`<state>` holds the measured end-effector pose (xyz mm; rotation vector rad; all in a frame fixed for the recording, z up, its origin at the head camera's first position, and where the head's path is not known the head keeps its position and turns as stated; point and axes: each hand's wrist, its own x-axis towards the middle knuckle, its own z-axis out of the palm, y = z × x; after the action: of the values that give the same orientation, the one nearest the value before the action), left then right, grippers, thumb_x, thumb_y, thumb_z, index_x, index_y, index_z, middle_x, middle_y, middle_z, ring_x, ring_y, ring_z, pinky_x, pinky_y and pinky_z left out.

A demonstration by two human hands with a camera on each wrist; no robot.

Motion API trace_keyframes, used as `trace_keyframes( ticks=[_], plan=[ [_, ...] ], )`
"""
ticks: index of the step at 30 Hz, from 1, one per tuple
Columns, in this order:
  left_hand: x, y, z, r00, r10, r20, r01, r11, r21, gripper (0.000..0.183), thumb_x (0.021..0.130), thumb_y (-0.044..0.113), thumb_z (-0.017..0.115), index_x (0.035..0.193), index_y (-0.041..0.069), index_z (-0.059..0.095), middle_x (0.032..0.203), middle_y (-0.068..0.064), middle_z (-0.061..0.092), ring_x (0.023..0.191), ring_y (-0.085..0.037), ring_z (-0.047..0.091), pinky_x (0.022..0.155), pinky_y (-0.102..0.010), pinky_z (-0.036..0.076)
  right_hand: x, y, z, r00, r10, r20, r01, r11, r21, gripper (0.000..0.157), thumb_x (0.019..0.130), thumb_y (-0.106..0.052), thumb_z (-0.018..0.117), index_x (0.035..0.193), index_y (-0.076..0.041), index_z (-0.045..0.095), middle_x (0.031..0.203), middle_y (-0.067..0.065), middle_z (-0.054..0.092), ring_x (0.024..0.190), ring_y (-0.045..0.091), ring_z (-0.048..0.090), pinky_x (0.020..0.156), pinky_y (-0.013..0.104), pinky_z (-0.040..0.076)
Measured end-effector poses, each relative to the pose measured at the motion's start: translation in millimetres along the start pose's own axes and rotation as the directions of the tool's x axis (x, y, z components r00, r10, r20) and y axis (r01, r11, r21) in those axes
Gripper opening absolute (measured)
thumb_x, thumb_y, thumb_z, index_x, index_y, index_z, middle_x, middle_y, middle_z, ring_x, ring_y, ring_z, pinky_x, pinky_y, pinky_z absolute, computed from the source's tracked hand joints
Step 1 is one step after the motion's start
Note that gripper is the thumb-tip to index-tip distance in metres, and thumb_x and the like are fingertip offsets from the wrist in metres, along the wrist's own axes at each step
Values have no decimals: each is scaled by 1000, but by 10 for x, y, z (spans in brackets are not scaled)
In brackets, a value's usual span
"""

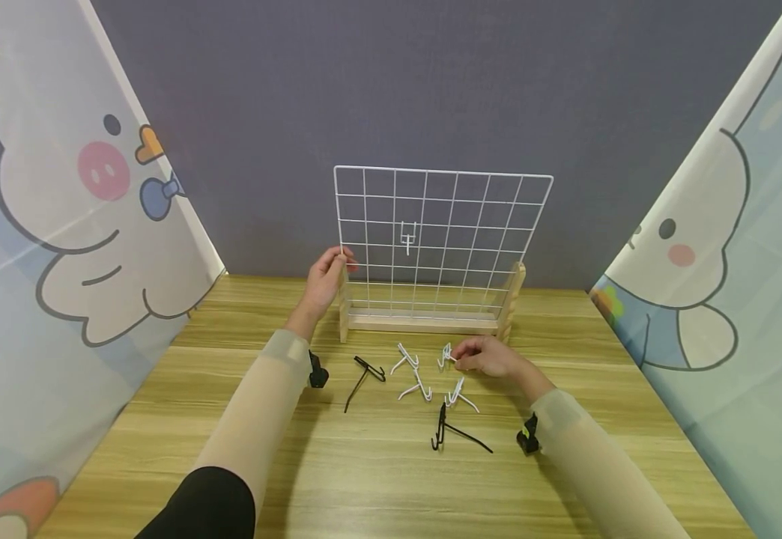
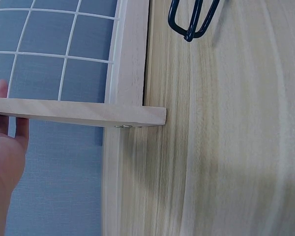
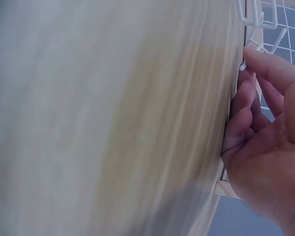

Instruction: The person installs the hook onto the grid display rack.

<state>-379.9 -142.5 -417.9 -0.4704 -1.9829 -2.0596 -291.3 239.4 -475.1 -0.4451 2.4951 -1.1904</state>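
A white wire grid panel (image 1: 425, 196) stands upright in a wooden stand (image 1: 425, 323). My left hand (image 1: 325, 278) grips the top of the stand's left post (image 2: 78, 110), with fingertips showing past the post in the left wrist view. My right hand (image 1: 490, 355) is low over the table in front of the stand. Between its thumb and fingers it pinches the end of a small white wire hook (image 1: 446, 354). One white hook (image 1: 407, 238) hangs on the grid, left of its middle.
On the wooden table (image 1: 377, 479) lie more white hooks (image 1: 418, 385), one white hook (image 1: 460, 395) nearer me, a black hook (image 1: 366, 372) at the left and a long black hook (image 1: 455, 428) in front. A grey wall (image 1: 283, 135) stands behind; printed curtains (image 1: 20, 224) hang at both sides.
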Motion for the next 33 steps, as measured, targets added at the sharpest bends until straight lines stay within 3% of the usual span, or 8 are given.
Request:
trace_keyframes(
  ticks=[15,17,18,22,24,26,33],
  plan=[
    [1,10,-3,1000,-12,1,12,1000,8,40,119,19,44,137,-15,54,129,-35,64,127,-57,64,124,-54,47,-10,22,-24,999,-5,-41,6,1000,22,25,103,-17,76,123,-3,76,100,2,72,83,13,60,71,26,52],
    [-1,13,-5,1000,-16,3,16,1000,6,40,119,19,44,137,-15,54,129,-35,64,122,-47,70,123,-53,47,-14,20,-29,999,-13,-45,15,999,32,25,103,-15,76,123,-1,75,100,3,71,83,14,60,70,25,52],
    [0,15,-6,1000,-17,4,17,1000,3,39,119,18,44,137,-15,55,129,-35,64,123,-49,69,123,-53,47,-20,17,-33,999,-24,-45,26,999,38,25,103,-14,75,124,0,75,100,4,71,83,14,60,69,24,52],
    [3,13,-10,1000,-11,4,11,1000,-1,38,119,18,45,136,-13,56,121,-23,68,123,-51,69,123,-53,48,-58,1,-50,998,-31,-46,34,997,75,26,104,-13,74,125,3,72,99,6,69,83,16,60,68,24,52],
    [7,11,-7,1000,-9,5,9,1000,-5,38,119,19,45,136,-14,55,117,-14,70,128,-61,62,123,-53,47,-73,6,-58,999,-19,-45,24,994,110,27,105,-12,73,126,4,71,98,7,69,83,16,60,68,24,53],
    [11,8,-4,1000,-8,4,8,1000,-6,40,119,19,45,137,-16,53,115,-8,70,127,-60,63,124,-54,47,-79,23,-65,999,-6,-48,13,990,142,27,105,-11,72,126,5,71,97,7,68,81,17,60,68,25,53],
    [10,-1,-14,1000,-9,1,9,1000,11,40,119,20,45,137,-15,54,113,-4,71,128,-59,63,124,-53,46,-83,66,-83,997,16,-69,1,973,230,28,105,-8,71,128,8,67,95,4,66,79,15,59,67,24,53]
  ],
)
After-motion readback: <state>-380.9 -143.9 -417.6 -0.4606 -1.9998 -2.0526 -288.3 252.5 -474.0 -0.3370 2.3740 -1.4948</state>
